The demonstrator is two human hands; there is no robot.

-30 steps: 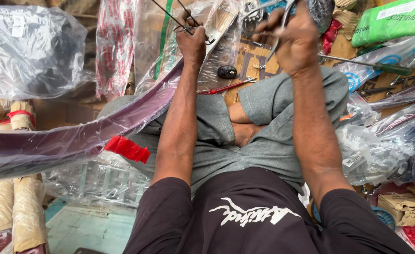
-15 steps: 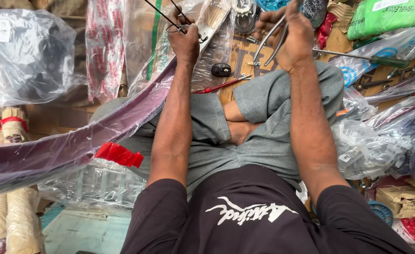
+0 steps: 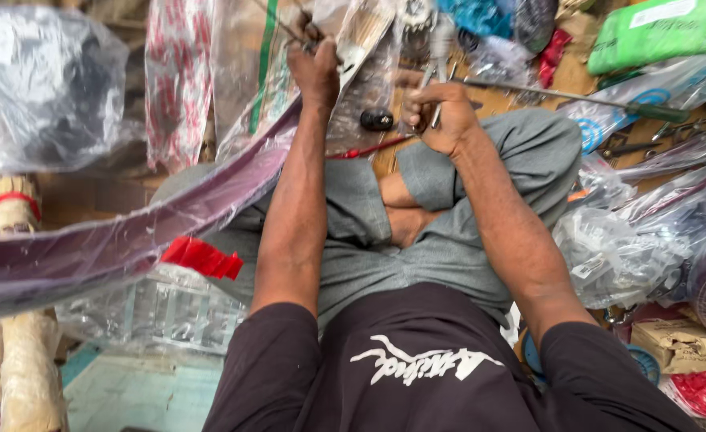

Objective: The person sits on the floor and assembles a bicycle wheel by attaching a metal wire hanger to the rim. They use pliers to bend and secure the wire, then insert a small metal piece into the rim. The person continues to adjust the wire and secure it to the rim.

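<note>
I sit cross-legged in grey trousers and a black shirt. My left hand (image 3: 314,70) is stretched forward and closed around thin dark wire spokes (image 3: 282,26) near the top edge. A long curved maroon rim (image 3: 129,244) wrapped in clear plastic runs from the left edge up toward that hand. My right hand (image 3: 439,114) is drawn in over my knee and grips a slim shiny metal tool (image 3: 438,56). A small black knob-like part (image 3: 377,120) lies between the two hands on the wooden floor.
Plastic-wrapped bundles (image 3: 41,84) crowd the left, with red-printed packets (image 3: 178,76) behind. A long metal rod (image 3: 561,94) and a green bag (image 3: 657,32) lie to the right, above clear bags (image 3: 625,248) and cardboard boxes (image 3: 677,344). A red tag (image 3: 201,258) hangs under the rim.
My right hand has come down and back from the top edge toward my knee with the metal tool. My left hand stays up on the spokes.
</note>
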